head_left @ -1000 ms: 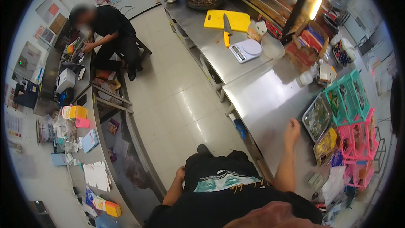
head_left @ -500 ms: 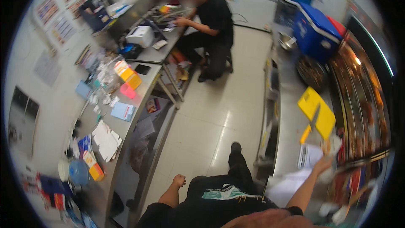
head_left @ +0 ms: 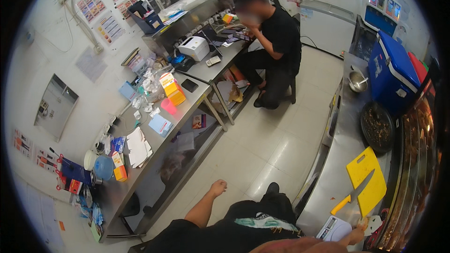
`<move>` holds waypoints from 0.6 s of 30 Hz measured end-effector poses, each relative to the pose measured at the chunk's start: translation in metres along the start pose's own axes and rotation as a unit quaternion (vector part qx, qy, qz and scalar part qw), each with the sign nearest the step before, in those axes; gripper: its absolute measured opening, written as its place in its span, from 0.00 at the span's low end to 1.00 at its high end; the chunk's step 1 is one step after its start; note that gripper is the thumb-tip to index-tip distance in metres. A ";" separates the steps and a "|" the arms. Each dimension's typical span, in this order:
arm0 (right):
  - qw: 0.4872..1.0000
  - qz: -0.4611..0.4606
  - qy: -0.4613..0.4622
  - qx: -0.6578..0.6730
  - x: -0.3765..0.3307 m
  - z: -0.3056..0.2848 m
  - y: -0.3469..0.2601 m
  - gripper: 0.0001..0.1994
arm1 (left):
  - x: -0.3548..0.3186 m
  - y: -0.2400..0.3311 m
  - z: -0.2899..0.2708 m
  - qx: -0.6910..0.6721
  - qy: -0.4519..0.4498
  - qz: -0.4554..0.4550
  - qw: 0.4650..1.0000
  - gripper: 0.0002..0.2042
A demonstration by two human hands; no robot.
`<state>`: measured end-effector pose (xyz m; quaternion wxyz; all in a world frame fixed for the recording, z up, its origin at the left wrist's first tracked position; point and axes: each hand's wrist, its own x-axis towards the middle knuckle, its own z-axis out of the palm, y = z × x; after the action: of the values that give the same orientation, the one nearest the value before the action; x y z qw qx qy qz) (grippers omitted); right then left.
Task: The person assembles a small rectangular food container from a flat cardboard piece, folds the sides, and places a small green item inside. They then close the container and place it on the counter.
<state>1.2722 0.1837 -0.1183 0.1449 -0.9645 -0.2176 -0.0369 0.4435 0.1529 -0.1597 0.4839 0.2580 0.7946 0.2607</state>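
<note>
My left hand (head_left: pixel 218 188) hangs over the floor beside the left counter, fingers loosely bent and a little apart, with nothing in it. Low at the right, my right hand (head_left: pixel 356 235) is over the right counter, just beside a white kitchen scale (head_left: pixel 334 229). Its fingers reach a pale, crumpled-looking item (head_left: pixel 373 225) with dark spots; whether they grip it is too small to tell. Beyond the scale lies a yellow cutting board (head_left: pixel 363 171). A knife (head_left: pixel 360 189) with a yellow handle rests partly across the board, its handle on the steel.
A person (head_left: pixel 280 37) in black sits at the far left counter (head_left: pixel 201 76). Along the right counter stand a dark round pan (head_left: pixel 377 124), a metal bowl (head_left: pixel 357 83), a blue cooler box (head_left: pixel 393 72) and a lit glass food case (head_left: pixel 412 159). Cartons, papers and tubs crowd the left counter.
The view has turned, so the room sits farther right in it. My right hand shows lower, still by the scale. The seated person has raised a hand towards the head.
</note>
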 end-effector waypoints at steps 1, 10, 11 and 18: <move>0.998 -0.056 0.020 -0.008 0.013 -0.002 0.006 0.26 | -0.004 0.009 0.014 0.002 -0.004 0.011 1.000 0.17; 0.958 -0.168 0.153 0.175 -0.011 -0.115 -0.083 0.22 | -0.065 0.065 0.069 -0.235 -0.084 0.004 0.968 0.16; 0.949 -0.194 0.121 0.217 -0.030 -0.122 -0.113 0.20 | -0.074 0.073 0.072 -0.280 -0.109 0.002 0.954 0.17; 0.781 -0.442 -0.215 0.385 -0.257 -0.109 -0.293 0.07 | -0.100 0.142 0.074 -0.489 -0.233 0.065 0.838 0.31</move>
<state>0.9133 0.2990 0.0285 0.4216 -0.6092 -0.6417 0.1983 0.5724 0.2020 -0.0313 0.6998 0.0922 0.4089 0.5785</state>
